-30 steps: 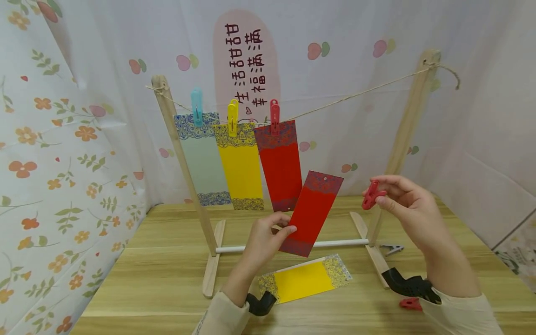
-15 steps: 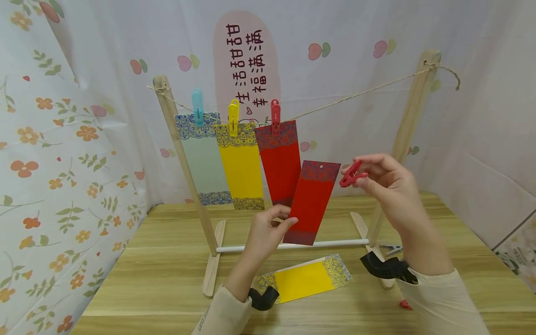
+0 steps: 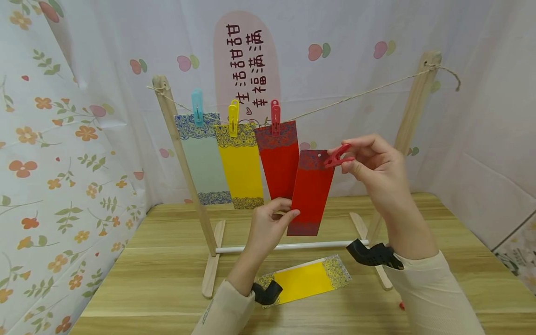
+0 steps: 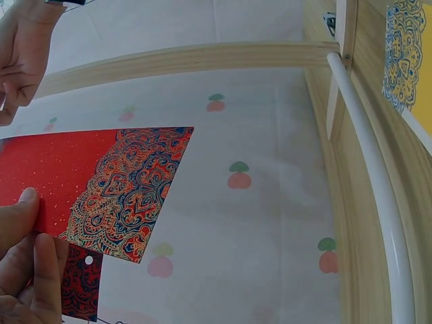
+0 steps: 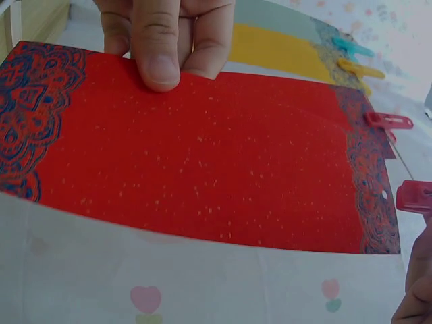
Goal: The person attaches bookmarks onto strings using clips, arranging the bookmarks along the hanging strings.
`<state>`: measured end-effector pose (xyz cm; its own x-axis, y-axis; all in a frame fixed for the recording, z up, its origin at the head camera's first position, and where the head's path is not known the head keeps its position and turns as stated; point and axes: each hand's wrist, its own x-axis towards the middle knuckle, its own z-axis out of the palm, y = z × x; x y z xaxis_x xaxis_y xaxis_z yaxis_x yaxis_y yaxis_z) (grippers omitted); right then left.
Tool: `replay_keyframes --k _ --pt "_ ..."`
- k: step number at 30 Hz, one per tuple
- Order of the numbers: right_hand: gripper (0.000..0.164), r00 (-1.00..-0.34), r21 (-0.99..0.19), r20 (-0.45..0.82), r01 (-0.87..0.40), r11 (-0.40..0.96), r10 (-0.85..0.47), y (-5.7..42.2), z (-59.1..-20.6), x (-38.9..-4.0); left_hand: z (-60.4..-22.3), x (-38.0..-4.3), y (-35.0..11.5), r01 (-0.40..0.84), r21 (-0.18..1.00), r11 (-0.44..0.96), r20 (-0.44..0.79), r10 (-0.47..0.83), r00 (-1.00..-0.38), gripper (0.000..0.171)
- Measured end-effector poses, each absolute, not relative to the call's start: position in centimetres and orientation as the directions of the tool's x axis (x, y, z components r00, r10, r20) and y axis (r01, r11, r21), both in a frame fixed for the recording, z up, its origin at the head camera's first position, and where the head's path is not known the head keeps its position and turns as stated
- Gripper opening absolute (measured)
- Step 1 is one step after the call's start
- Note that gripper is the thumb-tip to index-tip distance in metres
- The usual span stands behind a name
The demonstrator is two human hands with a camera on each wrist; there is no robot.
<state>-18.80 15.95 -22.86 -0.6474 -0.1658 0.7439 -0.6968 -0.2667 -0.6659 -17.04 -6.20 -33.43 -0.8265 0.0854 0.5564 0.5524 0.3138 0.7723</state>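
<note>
My left hand (image 3: 271, 228) pinches a red card (image 3: 311, 200) by its left edge, thumb in front. The card has a patterned band at each end and a small hole near the top, and it overlaps the hanging red card (image 3: 278, 163) in the head view. My right hand (image 3: 378, 172) pinches a red clothespin (image 3: 337, 157) between thumb and fingers, its nose right at the card's upper right corner. In the right wrist view this clothespin (image 5: 415, 196) shows close beside the holed end. The twine (image 3: 356, 94) runs above both hands.
A pale green card (image 3: 207, 167) and a yellow card (image 3: 240, 172) hang at left under blue, yellow and red clothespins. Wooden posts (image 3: 412, 111) and a white rod (image 3: 293, 246) form the rack. Another yellow card (image 3: 303, 281) lies on the table (image 3: 159, 279).
My right hand has moved left and up, bringing the clothespin to the card's top corner. My left hand has raised the card slightly and turned it more upright.
</note>
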Motion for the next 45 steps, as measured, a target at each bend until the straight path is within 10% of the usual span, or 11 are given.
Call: replay_keyframes --k 17,45 --pt "0.023 -0.529 -0.52 0.841 -0.737 -0.432 -0.111 13.6 -19.4 -19.8 -32.4 -17.9 -5.8 0.631 0.714 0.304 0.653 0.036 -0.757 0.018" --pt "0.019 -0.539 -0.482 0.842 -0.753 -0.448 -0.001 11.5 -16.7 -21.5 -30.9 -18.8 -4.2 0.61 0.767 0.197 0.628 -0.04 -0.777 0.021"
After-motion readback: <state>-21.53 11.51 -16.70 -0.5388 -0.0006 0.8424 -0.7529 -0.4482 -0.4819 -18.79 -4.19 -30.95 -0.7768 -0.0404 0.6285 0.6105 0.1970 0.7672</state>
